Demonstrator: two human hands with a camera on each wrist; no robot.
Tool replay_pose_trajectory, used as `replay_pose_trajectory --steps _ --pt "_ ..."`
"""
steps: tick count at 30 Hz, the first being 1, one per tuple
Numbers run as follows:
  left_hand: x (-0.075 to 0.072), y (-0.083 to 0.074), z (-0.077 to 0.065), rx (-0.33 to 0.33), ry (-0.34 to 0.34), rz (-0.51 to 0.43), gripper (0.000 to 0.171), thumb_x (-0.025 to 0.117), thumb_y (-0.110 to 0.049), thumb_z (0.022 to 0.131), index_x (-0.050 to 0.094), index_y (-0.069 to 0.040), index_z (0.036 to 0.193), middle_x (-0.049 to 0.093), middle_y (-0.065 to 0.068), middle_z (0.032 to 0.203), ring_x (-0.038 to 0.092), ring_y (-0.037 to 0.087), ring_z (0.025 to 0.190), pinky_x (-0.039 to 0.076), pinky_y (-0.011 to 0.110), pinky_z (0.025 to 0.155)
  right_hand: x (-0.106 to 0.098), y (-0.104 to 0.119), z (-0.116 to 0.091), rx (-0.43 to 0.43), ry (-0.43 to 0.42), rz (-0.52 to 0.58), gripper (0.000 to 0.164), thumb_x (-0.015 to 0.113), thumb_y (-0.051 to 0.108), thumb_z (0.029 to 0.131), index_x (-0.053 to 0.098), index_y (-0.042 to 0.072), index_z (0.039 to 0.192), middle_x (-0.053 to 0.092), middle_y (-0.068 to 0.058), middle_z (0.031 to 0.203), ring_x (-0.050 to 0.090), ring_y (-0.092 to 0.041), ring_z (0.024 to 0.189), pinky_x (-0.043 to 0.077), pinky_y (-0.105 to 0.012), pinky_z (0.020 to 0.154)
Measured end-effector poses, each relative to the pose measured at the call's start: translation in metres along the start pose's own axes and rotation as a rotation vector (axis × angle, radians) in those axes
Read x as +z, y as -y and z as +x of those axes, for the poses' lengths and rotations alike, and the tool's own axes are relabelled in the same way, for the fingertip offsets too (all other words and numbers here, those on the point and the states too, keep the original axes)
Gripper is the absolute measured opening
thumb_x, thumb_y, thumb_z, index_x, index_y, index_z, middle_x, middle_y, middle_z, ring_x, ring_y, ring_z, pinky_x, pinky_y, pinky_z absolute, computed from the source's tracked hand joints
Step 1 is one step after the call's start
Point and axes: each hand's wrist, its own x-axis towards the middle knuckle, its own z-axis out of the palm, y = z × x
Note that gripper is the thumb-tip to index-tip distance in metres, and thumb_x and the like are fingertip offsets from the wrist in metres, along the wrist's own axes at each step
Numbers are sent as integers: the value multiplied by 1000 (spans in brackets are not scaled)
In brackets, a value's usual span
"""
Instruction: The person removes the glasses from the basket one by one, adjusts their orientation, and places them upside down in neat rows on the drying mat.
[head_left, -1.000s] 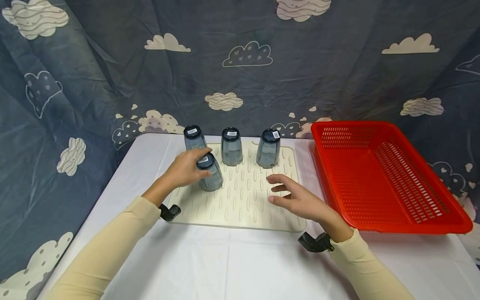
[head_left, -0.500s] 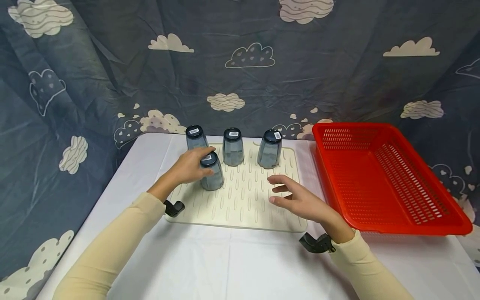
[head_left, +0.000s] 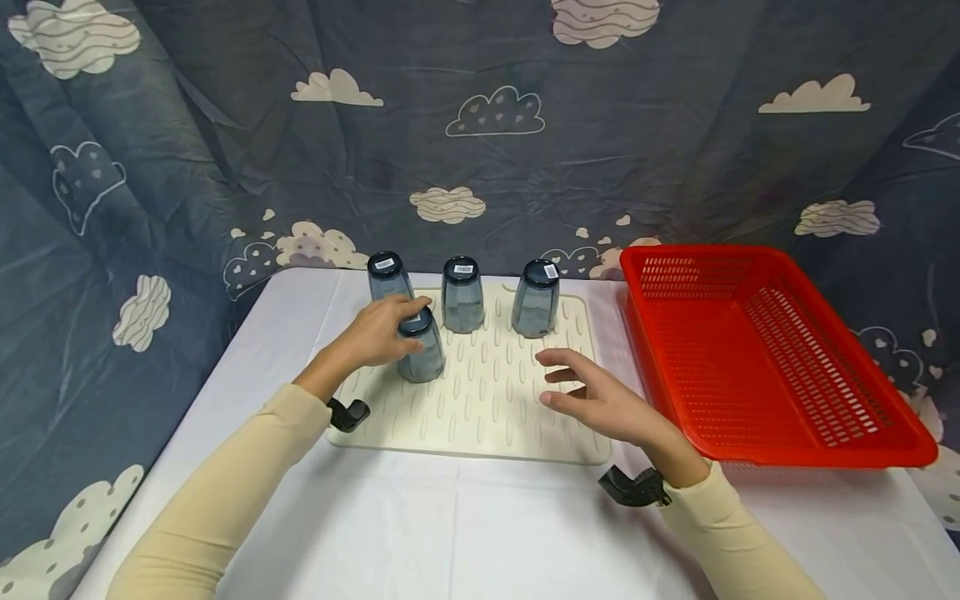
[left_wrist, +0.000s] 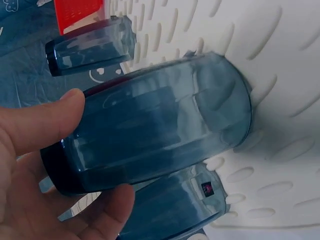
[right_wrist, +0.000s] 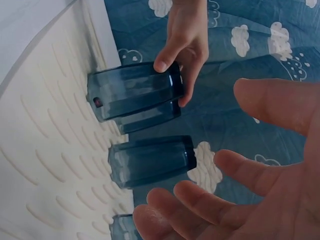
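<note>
An upturned blue-grey drinking glass (head_left: 422, 354) stands on the left part of a cream ribbed mat (head_left: 480, 417). My left hand (head_left: 375, 332) holds it near its dark base, thumb on one side and fingers on the other; the left wrist view shows the thumb (left_wrist: 55, 120) against the glass wall. Behind it is a second upturned glass (head_left: 385, 275), partly covered by the hand. Two more glasses, a middle one (head_left: 462, 296) and a right one (head_left: 536, 300), stand along the mat's back. Over the mat's right side my right hand (head_left: 600, 402) hovers, fingers loosely bent, touching nothing.
A red perforated plastic basket (head_left: 675, 417) stands to the right of the mat. White cloth (head_left: 390, 517) covers the table. A dark cloud-patterned curtain (head_left: 525, 183) hangs directly behind the table's back edge.
Compared with a second ago, the left hand has shifted very slightly on the front glass, while the glass stays in place. The right hand keeps the same pose.
</note>
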Motion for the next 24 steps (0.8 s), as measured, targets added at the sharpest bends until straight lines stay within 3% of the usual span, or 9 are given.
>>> replay_pose_trajectory --steps 5,13,21,24 --pt "0 1 3 -10 -5 -20 75 74 -21 87 40 -13 153 43 23 153 45 42 139 38 56 114 0 -1 1 -10 -7 -1 50 63 19 97 44 6 141 44 -19 148 52 -46 129 50 -57 102" --pt "9 8 2 -12 -17 -84 76 70 -21 91 31 -16 157 36 18 158 35 39 146 34 58 117 -2 3 2 -47 -12 -55 51 64 20 96 44 7 141 46 -18 148 54 -44 128 48 -59 102" --pt "20 12 -6 34 -124 -84 81 71 -22 89 29 -3 155 33 21 159 32 43 147 28 58 120 -7 10 -1 -46 -41 -140 57 66 22 95 42 9 145 46 -15 149 56 -39 127 52 -55 99" --pt "23 11 -12 41 -203 -103 79 71 -23 89 32 -2 154 31 23 159 30 44 148 26 59 121 -10 13 -2 -41 -27 -167 58 66 24 95 41 10 145 46 -15 149 56 -38 127 53 -54 98"
